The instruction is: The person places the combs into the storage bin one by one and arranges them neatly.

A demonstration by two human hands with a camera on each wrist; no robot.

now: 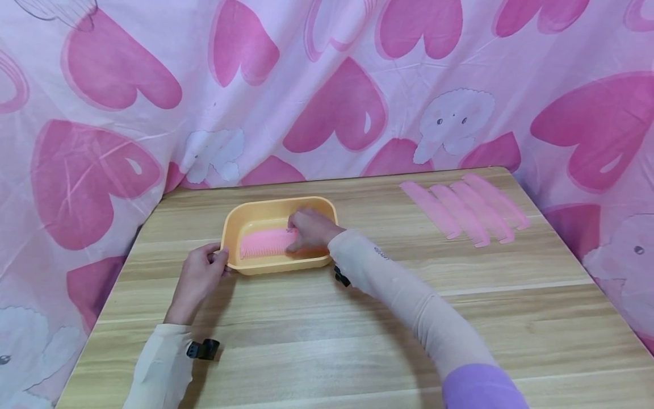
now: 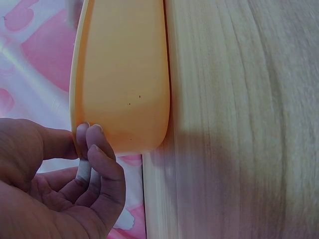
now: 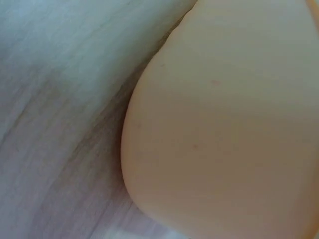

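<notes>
A yellow plastic basin point(image 1: 280, 268) stands on the wooden table, left of the middle. My left hand point(image 1: 201, 272) pinches its rim at the near left corner; in the left wrist view, thumb and fingertips hold the basin's edge. Inside the basin lies a pink comb point(image 1: 263, 243), its teeth facing the near side. Reaching in over the right rim, my right hand point(image 1: 315, 228) grips the comb's right end, fingers at the far edge and thumb at the near one. The right wrist view shows only the basin's outer wall point(image 3: 214, 124) and the tabletop, with the hand hidden.
Several pink combs point(image 1: 467, 213) lie side by side, slanted, at the back right of the wooden table point(image 1: 286, 341). A pink cloth with hearts point(image 1: 337, 108) hangs behind the table and along both sides.
</notes>
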